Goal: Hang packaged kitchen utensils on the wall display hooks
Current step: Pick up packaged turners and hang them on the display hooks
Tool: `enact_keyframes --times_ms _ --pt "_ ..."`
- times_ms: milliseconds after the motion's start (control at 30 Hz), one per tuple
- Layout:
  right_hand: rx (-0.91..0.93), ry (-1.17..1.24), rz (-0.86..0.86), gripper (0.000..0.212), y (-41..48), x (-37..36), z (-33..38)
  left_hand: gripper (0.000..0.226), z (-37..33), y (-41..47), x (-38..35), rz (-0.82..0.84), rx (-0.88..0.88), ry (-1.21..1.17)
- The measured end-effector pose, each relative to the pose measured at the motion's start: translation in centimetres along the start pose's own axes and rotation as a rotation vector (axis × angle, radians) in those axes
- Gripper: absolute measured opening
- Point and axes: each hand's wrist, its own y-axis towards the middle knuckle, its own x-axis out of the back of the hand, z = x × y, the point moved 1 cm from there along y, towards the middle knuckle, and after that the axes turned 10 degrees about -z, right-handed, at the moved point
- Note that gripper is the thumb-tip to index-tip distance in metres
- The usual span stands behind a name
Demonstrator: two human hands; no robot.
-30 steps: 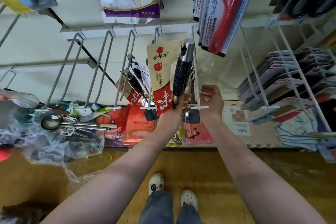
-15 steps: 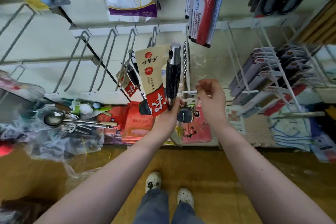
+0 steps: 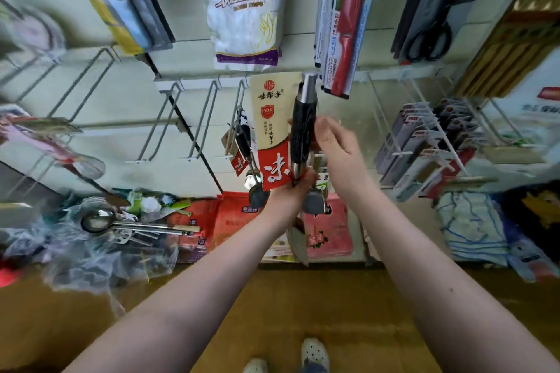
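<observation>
The left hand (image 3: 291, 191) grips the bottom of the packaged utensil (image 3: 303, 130) and holds it upright in front of the wall. The right hand (image 3: 335, 148) sits just beside the black handle, fingers bent toward the card's edge (whether they actually pinch it I cannot tell). The step in hand looks like lining the pack up with a hook. Next, the card's hang hole, hidden here, must meet a wire tip, perhaps beside the hung utensils (image 3: 247, 145) or on the empty hooks (image 3: 203, 127).

Bright, even indoor light with soft, faint shadows; strong wide-angle bending at the edges, motion blur smearing the left side and far right.
</observation>
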Motion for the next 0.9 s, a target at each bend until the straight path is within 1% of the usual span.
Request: enact_keyframes --times_ms 33,67,100,133,200,233,367,433,467,533,600,633,667,767,833,900 --pt "0.025 0.011 -0.020 0.049 -0.3 -0.6 0.4 0.014 -0.1 0.0 0.8 0.018 -0.001 -0.003" --pt "0.052 0.022 -0.033 0.026 -0.7 -1.3 1.0 0.015 0.0 0.1 1.7 0.042 0.002 0.011" --pt "0.076 0.023 -0.042 0.013 -1.1 -2.1 1.6 0.015 0.2 0.1 2.6 0.076 0.008 0.036" --pt "0.099 0.012 -0.048 0.011 -1.5 -2.9 2.2 0.017 0.5 0.2 3.6 0.108 0.016 0.053" --pt "0.117 0.008 -0.054 0.011 -2.3 -4.5 3.2 0.034 0.8 0.1 5.8 0.142 0.036 0.116" --pt "0.120 0.010 -0.061 0.012 -2.7 -5.3 3.7 0.038 0.9 0.0 7.0 0.156 0.038 0.136" --pt "0.150 0.014 -0.128 0.009 -3.9 -8.5 5.4 0.038 0.8 -0.8 11.8 0.224 -0.036 0.070" --pt "0.177 -0.001 -0.177 0.009 -4.4 -9.9 6.2 0.035 0.8 -1.2 14.0 0.224 -0.075 0.069" --pt "0.194 -0.014 -0.201 0.009 -4.6 -10.5 6.6 0.037 0.8 -1.4 15.1 0.209 -0.085 0.079" --pt "0.221 -0.026 -0.248 0.009 -5.2 -11.6 7.3 0.055 0.9 -1.6 17.3 0.163 -0.078 0.051" --pt "0.219 -0.018 -0.291 0.009 -5.7 -12.6 8.0 0.070 1.0 -1.7 19.5 0.094 -0.109 -0.011" --pt "0.213 -0.016 -0.305 0.011 -6.0 -13.0 8.2 0.072 1.0 -1.7 20.4 0.034 -0.156 -0.039" --pt "0.204 -0.021 -0.313 0.013 -6.2 -13.5 8.5 0.069 0.8 -1.8 21.1 -0.041 -0.219 -0.071" --pt "0.179 -0.041 -0.307 0.027 -7.0 -14.9 9.2 0.055 -1.1 -2.9 22.6 -0.281 -0.470 -0.183" --pt "0.171 -0.045 -0.324 0.026 -7.3 -15.7 9.7 0.051 -2.6 -3.9 23.1 -0.325 -0.633 -0.223" --pt "0.169 -0.065 -0.360 0.024 -7.5 -16.3 9.9 0.040 -4.0 -5.0 23.4 -0.270 -0.741 -0.216"
